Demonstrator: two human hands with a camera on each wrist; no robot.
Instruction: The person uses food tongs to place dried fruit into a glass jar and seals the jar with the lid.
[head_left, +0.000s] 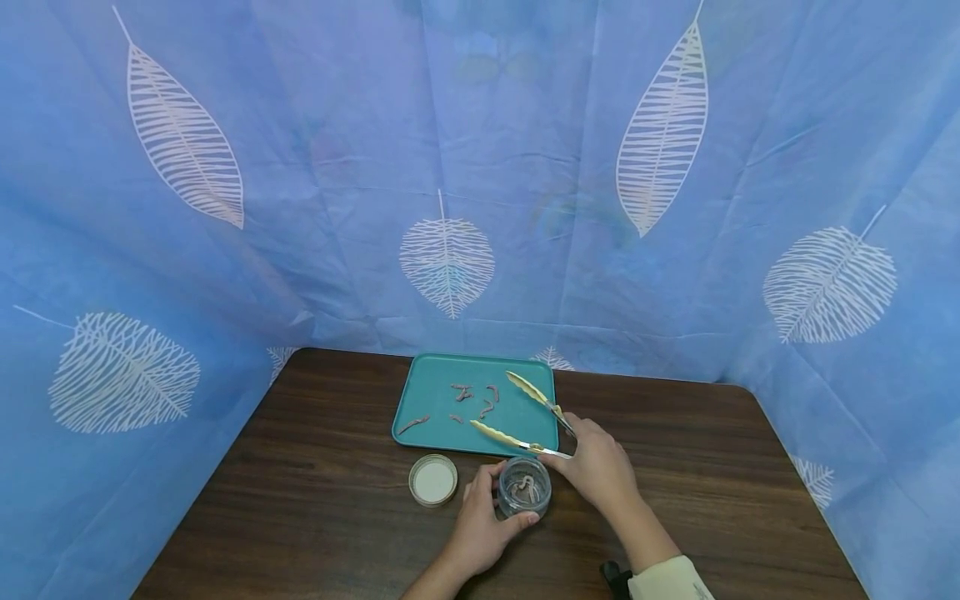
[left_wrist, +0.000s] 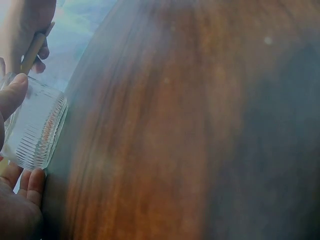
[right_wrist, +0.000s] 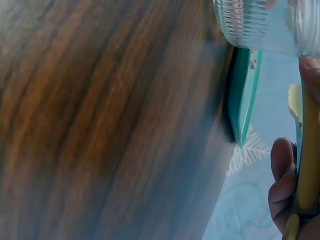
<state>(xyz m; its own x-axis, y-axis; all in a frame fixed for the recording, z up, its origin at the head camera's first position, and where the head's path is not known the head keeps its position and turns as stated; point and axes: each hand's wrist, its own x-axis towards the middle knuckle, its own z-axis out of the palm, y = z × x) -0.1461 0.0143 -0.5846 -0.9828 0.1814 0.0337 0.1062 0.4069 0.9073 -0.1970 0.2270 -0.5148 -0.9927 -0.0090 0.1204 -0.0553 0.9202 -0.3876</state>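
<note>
My left hand (head_left: pixel 480 521) grips a clear glass jar (head_left: pixel 504 504) near the front of the table, thumb and fingers round its side. Inside the jar lie a few brownish-pink worm-like pieces (head_left: pixel 527 486). With my right hand (head_left: pixel 600 462) I hold a pair of tongs (head_left: pixel 536 448) with cream-yellow tips, arms spread wide over the tray. Several more worm-like pieces (head_left: pixel 487 408) lie scattered on the teal tray (head_left: pixel 536 379) behind the jar. In the right wrist view the fingers curl round the yellow-and-metal tongs (right_wrist: pixel 308 165) beside the jar (right_wrist: pixel 255 25).
A round jar lid (head_left: pixel 433 481) with a white inside lies left of the jar, in front of the tray. The dark wooden table (head_left: pixel 300 500) reaches back to a blue leaf-patterned curtain (head_left: pixel 337 167). A black strap (head_left: pixel 615 577) shows by the right sleeve (head_left: pixel 670 581).
</note>
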